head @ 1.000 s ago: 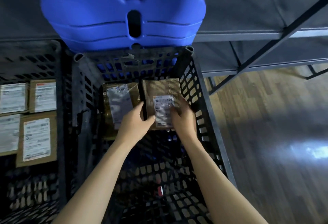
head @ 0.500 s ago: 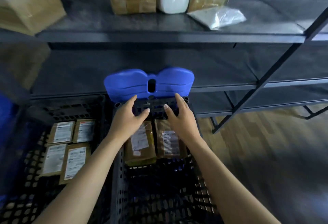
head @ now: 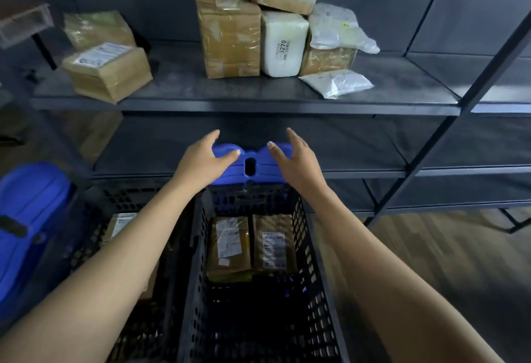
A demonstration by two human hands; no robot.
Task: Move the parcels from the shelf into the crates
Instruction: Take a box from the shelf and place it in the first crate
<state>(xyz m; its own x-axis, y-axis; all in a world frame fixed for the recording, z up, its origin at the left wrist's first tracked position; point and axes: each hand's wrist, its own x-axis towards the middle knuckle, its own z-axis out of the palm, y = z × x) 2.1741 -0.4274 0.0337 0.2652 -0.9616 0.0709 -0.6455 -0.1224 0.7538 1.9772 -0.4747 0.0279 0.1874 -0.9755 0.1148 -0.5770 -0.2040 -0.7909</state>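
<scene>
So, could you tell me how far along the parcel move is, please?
Done: two parcels lie in the middle crate, at least one in the left crate. In hand: nothing; left hand and right hand are open, empty. Left: several boxes and bags on the shelf.

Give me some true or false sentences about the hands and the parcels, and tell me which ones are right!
1. The left hand and the right hand both hold nothing. True.
2. The black crate in the middle is empty. False: two brown parcels lie side by side in it.
3. A white parcel marked 3270 stands on the shelf. True.
4. The lid behind the crate is red. False: the lid is blue.
</scene>
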